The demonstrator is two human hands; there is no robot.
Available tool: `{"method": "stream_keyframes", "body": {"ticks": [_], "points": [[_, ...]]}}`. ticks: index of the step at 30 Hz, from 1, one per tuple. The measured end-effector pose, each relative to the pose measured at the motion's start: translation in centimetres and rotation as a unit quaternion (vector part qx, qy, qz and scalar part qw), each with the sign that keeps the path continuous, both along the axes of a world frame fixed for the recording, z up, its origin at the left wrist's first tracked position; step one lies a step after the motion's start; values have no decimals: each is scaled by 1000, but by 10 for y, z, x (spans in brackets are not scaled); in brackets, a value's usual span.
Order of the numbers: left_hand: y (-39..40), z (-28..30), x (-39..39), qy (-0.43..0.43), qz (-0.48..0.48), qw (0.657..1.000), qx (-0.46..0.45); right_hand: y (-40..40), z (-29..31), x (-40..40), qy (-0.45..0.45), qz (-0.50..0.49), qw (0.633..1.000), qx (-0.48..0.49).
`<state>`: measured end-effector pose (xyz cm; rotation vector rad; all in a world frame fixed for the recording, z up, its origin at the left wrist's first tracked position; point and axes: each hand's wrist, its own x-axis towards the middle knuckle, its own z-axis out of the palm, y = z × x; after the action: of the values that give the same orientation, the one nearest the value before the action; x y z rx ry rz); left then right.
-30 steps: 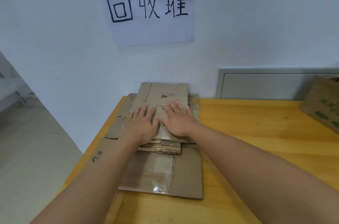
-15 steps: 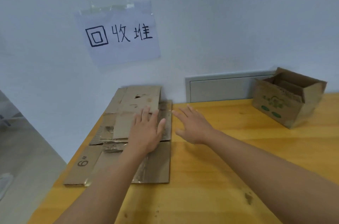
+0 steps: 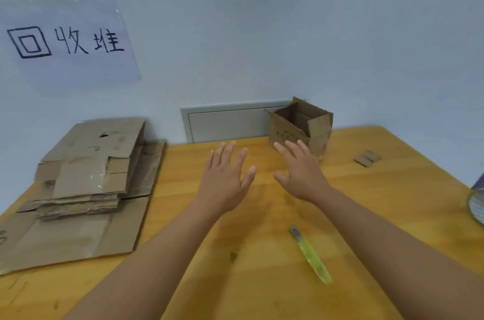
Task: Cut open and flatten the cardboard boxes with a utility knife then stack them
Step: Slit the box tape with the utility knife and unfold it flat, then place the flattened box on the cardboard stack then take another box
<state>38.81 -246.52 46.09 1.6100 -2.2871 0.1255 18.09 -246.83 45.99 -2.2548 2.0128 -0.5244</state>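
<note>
Landmark: the open cardboard box, standing upright at the far edge of the wooden table, against the wall. All places below are given from it.

Hidden or unclear:
- Box front bears dark markings, too blurred to read. Its near lower corner is covered by the right hand.
- A round, pale object far to the right of the box is cut off by the frame edge; its kind cannot be told.
- The stack of flattened cardboard, well to the left of the box, runs out of frame at its left; a marking on the bottom sheet is cut off.
- Whether either hand touches the table cannot be told.

Hands:
- Right hand: just in front of the box, palm down, fingers straight and spread, holding nothing.
- Left hand: left of the right hand and nearer than the box, fingers straight and slightly spread, holding nothing.

Task things:
- Utility knife, green handle, lying flat on the table well in front of the box, between the forearms, apart from both hands.
- Small cardboard scrap lying to the right of the box.

Surface and room:
- Table of yellow-orange wood with a few dark stains.
- Pale wall; a grey panel is set in it immediately left of the box.
- Paper sign with handwritten characters, taped high on the wall, far left of the box, above the stack.
</note>
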Motion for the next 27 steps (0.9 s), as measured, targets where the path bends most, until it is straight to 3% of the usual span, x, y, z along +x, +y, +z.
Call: {"method": "stream_keyframes", "body": {"ticks": [12, 16, 21, 27], "points": [[-48, -22, -118, -7, -58, 998, 25, -40, -25, -94, -214, -144, 966, 7], [-74, -35, -119, -18, -48, 999, 18, -71, -36, -95, -282, -138, 949, 6], [-92, -47, -105, -20, -34, 999, -1, -96, -48, -85, -292, -127, 946, -60], [-85, -47, -67, 44, -4, 999, 11, -79, -42, -67, -315, -91, 942, -65]]}}
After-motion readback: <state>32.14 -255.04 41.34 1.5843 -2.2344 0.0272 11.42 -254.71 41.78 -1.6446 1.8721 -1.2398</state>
